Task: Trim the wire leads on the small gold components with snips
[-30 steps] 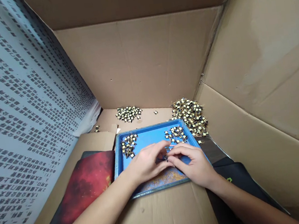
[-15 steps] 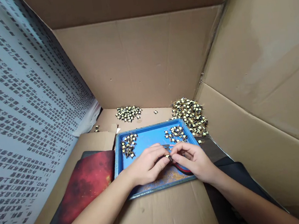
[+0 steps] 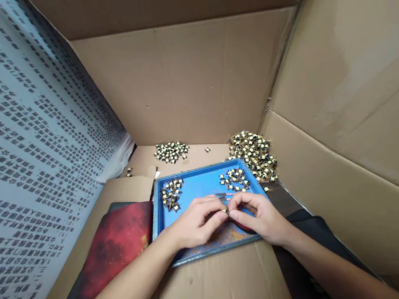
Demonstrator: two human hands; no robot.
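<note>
Two hands, the left hand (image 3: 194, 223) and right hand (image 3: 257, 217), pinch one small component (image 3: 225, 211), apparently, over the blue tray (image 3: 198, 183) between its part clusters, demanding steady fingertip handling next.

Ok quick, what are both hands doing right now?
Left hand: fingers pinched shut on a small part over the blue tray.
Right hand: pinched on the same small part; a red-handled tool sits under it.
</note>
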